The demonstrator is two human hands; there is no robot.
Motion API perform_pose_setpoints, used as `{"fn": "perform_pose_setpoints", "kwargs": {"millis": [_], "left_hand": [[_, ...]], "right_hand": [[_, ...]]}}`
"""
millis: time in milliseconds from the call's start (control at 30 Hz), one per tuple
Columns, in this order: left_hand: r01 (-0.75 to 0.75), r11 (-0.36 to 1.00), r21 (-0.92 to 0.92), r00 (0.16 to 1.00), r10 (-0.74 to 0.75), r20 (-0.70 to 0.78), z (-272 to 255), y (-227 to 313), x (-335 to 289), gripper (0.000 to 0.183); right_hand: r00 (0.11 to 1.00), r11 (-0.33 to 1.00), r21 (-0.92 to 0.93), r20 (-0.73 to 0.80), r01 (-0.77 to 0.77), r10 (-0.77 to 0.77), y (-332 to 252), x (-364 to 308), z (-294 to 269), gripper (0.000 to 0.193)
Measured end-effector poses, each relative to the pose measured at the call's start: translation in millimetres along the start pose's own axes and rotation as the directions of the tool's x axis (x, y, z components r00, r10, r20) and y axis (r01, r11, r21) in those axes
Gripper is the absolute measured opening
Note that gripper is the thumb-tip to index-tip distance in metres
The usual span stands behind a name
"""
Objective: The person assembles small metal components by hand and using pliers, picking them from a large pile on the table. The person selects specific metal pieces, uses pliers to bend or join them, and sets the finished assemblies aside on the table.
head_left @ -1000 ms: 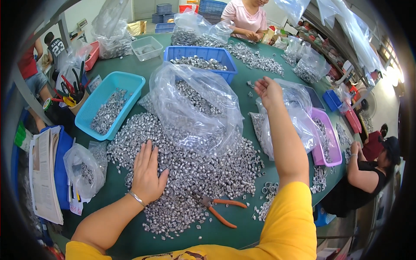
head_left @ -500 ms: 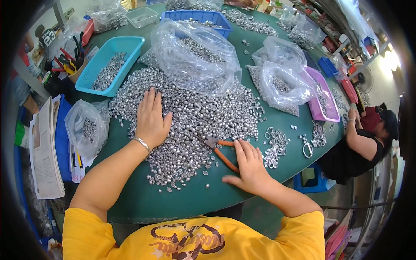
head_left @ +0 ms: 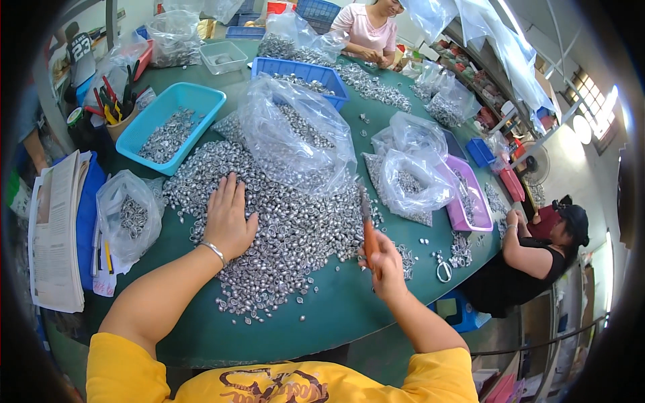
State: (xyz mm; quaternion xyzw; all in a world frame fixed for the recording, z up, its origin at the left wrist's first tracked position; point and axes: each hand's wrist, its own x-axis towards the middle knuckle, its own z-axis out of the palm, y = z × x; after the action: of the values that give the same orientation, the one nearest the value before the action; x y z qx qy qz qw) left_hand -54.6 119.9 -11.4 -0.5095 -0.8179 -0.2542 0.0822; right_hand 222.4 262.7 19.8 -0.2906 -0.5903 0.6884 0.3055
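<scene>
Pliers [head_left: 367, 228], flat on the table [head_left: 336, 316] half a second ago, now stand lifted in the right hand [head_left: 384, 263], fingers curled round the orange handles.
Left hand [head_left: 228, 218] lies spread on the pile [head_left: 282, 235]; behind the pile, a clear bag [head_left: 295, 131] and teal tray [head_left: 176, 121] hold silver pieces.

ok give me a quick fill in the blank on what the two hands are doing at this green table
1. The left hand lies flat on the heap of small ______ metal parts.
2. The right hand holds pliers with ______ handles.
3. The tray left of the clear plastic bag is light ______.

Missing words: silver; orange; blue
</scene>
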Motion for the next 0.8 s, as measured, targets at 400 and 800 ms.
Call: {"fn": "perform_pose_setpoints", "kwargs": {"millis": [400, 800], "left_hand": [[-0.011, 1.000, -0.026, 1.000, 0.011, 0.002, -1.9, 3.3, 2.2, 0.061], [-0.014, 1.000, -0.013, 1.000, 0.014, -0.003, -3.8, 0.0, 1.6, 0.062]], "right_hand": [[0.991, 0.810, 0.579, -0.027, -0.090, 0.129, -26.2, 193.4, -16.6, 0.039], [0.984, 0.737, 0.676, 0.132, -0.004, -0.116, -50.8, 224.9, -14.5, 0.045]]}}
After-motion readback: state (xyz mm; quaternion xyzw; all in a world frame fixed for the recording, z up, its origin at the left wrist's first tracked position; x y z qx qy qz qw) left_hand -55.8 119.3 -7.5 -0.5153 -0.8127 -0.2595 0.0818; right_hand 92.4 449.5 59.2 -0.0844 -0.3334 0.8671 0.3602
